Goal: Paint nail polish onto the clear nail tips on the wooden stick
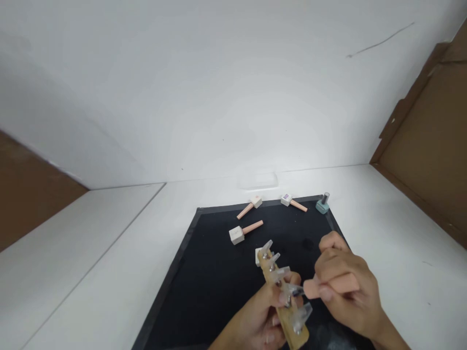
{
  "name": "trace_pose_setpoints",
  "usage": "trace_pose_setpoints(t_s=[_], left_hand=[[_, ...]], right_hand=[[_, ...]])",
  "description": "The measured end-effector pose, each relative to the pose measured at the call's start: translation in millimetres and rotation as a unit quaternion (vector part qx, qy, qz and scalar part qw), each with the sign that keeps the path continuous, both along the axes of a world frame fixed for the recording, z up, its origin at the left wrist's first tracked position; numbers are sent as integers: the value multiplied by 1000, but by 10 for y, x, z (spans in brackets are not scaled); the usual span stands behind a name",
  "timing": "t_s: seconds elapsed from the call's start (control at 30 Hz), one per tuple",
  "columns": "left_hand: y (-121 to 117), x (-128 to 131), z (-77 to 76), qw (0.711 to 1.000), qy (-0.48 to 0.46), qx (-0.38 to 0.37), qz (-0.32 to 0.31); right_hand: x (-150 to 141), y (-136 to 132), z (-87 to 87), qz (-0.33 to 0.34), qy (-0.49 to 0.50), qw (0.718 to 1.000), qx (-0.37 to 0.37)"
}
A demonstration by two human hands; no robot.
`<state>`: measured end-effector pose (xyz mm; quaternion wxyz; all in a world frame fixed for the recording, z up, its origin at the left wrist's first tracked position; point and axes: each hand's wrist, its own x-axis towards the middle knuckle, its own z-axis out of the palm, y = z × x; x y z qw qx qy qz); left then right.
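My left hand point(257, 313) is closed around a narrow yellowish nail-tip stand point(292, 328), tilted over the black mat. Several clear false nail tips point(302, 316) stand out along it in a row. In my right hand point(352, 287) is a nail polish brush by its pink cap handle point(311, 288). Its dark bristle end meets one of the tips point(292, 290) near my left thumb; whether it presses on the surface I cannot tell. A white polish bottle point(257, 256) lies or stands partly hidden behind the far end of the stand.
On the black mat point(193, 287) lie white polish bottles with pink caps: one at the middle point(237, 235), one behind it point(256, 201), one farther right point(286, 200). A teal bottle point(322, 206) stands at the far right corner. A clear tray point(258, 181) sits by the white wall.
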<state>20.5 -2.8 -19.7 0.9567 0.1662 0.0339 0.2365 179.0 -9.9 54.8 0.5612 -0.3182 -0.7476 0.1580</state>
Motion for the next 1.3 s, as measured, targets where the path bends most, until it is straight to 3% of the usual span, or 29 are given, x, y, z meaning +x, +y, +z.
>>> trace_pose_setpoints(t_s=[0.1, 0.23, 0.4, 0.57, 0.73, 0.97, 1.3], left_hand=[[-4, 6, -15, 1000, 2, -6, 0], [-3, 25, -32, 1000, -3, 7, -2], [-11, 22, -36, 1000, 16, 5, 1], [-18, 24, -30, 999, 31, -14, 16], [-18, 24, -27, 998, 55, -28, 23], [-25, 20, -4, 997, 68, -21, 16], [-26, 17, -36, 996, 78, -26, 21]], right_hand=[[7, 2, -20, -15, 14, 1000, 23], [20, 8, -11, 23, -13, 1000, 8], [20, 4, -5, -20, -6, 1000, 20], [15, 20, 1, 10, -12, 999, 30], [18, 9, -34, -19, 3, 999, 33], [21, 17, -38, 24, -7, 1000, 2], [31, 1, -77, -10, 16, 1000, 18]])
